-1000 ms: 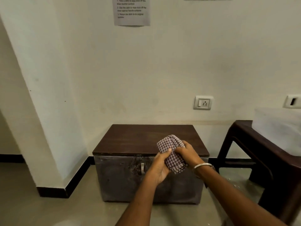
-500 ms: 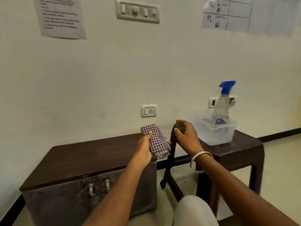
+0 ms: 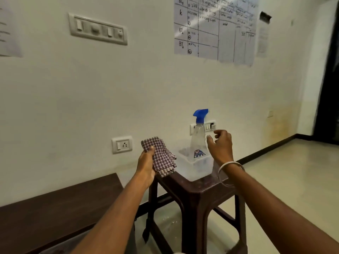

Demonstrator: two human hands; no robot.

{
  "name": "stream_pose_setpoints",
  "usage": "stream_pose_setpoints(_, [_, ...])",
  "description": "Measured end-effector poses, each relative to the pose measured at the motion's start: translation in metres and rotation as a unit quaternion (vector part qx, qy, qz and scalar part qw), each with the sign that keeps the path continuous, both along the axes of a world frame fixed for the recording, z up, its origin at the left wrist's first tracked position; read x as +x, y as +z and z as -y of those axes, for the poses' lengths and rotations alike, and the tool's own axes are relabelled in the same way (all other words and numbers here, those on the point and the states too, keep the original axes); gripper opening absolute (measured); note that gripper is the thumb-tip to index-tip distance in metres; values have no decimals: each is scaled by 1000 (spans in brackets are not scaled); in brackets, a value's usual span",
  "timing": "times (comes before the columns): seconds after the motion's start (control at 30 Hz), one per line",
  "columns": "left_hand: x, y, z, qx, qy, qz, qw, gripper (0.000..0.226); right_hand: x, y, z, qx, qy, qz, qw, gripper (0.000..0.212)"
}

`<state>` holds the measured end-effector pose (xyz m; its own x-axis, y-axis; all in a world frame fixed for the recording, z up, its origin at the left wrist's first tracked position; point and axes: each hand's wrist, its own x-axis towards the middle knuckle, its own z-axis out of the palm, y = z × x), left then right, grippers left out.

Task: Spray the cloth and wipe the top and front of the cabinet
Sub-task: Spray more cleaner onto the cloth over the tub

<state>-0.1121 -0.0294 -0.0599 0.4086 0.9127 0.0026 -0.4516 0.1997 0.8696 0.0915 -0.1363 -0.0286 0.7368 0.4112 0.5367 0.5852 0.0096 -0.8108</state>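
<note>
Pale wall with sockets behind; at lower left, the dark top of the cabinet [image 3: 60,200]. Left hand [image 3: 146,165] — its grip closed round the folded checked cloth [image 3: 161,156], held above the near corner of the brown stool-like bench [image 3: 200,191]. On the bench a clear tub [image 3: 197,166] holds the spray bottle [image 3: 199,136] upright, long axis vertical, blue nozzle pointing right. Right hand [image 3: 221,145], fingers loosely curled and holding nothing, hovers just beside the bottle. Step: fetching the spray; next, probably grasp the bottle and lift it clear.
</note>
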Motion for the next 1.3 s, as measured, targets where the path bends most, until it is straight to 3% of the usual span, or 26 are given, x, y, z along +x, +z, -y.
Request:
stream_pose_setpoints(0.23, [28,9,-12,15,7,0,1000,35,25,14,-43,-95,45,-2,994,75])
stream_pose_setpoints(0.43, [35,14,-24,20,-2,13,1000,35,23,33,-79,-28,105,-88,990,106])
stream_pose_setpoints(0.57, [26,16,-26,18,-5,18,1000,34,23,32,-87,5,126,-126,984,75])
stream_pose_setpoints(0.73, [10,20,-23,17,-2,24,1000,32,19,36,-84,43,76,-98,991,41])
stream_pose_setpoints(1.03, [-23,37,-17,31,12,32,999,22,-3,100,-67,105,52,-5,993,21])
stream_pose_setpoints(1.3, [-57,65,-3,51,41,43,997,32,-34,152,-43,141,70,63,985,18])
